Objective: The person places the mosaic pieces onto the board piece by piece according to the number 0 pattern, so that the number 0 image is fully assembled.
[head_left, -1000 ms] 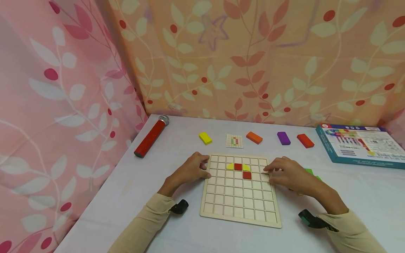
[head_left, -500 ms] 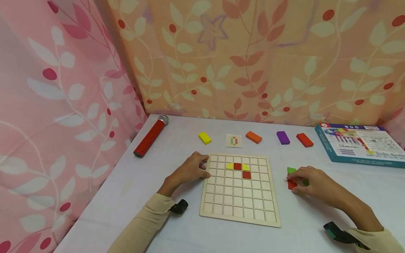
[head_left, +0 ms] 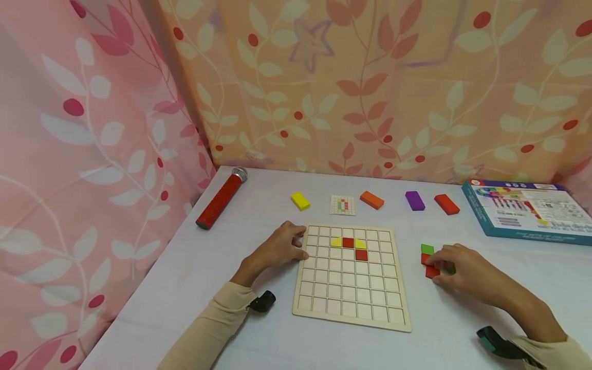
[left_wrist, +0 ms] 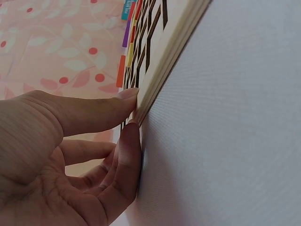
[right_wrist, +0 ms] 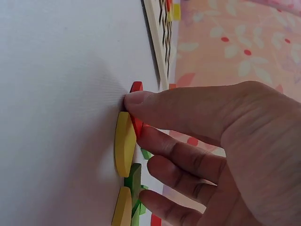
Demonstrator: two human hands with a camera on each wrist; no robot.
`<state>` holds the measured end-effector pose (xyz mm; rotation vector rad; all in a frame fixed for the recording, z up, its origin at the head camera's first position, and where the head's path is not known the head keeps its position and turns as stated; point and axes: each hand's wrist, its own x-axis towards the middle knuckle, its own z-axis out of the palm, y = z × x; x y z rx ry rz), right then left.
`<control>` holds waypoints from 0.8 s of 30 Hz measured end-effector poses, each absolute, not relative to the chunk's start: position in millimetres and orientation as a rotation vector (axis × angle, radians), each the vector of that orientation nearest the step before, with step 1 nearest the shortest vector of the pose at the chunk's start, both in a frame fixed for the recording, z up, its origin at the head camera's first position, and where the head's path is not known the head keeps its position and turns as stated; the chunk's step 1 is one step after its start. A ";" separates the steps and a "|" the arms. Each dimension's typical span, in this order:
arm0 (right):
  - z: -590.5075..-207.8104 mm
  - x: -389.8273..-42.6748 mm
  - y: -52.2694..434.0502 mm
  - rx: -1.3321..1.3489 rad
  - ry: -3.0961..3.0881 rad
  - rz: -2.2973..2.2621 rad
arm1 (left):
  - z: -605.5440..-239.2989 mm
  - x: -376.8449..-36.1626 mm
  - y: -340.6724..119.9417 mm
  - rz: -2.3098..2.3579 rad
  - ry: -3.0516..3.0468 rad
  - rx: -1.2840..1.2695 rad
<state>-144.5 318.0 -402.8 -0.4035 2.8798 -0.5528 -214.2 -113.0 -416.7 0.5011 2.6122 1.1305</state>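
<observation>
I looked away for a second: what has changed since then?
The right hand left the grid board, moved right to the loose pieces and now pinches a red piece. The left hand stayed at the board's left edge; the placed tiles are unchanged.

Left hand resting, fingers loosely curled, thumb straight; right hand lowered, fingertips pinching
</observation>
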 end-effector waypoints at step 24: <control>-389.0 -168.4 228.7 -0.638 2.800 -0.714 | -416.7 -216.5 -113.7 1.134 2.595 0.508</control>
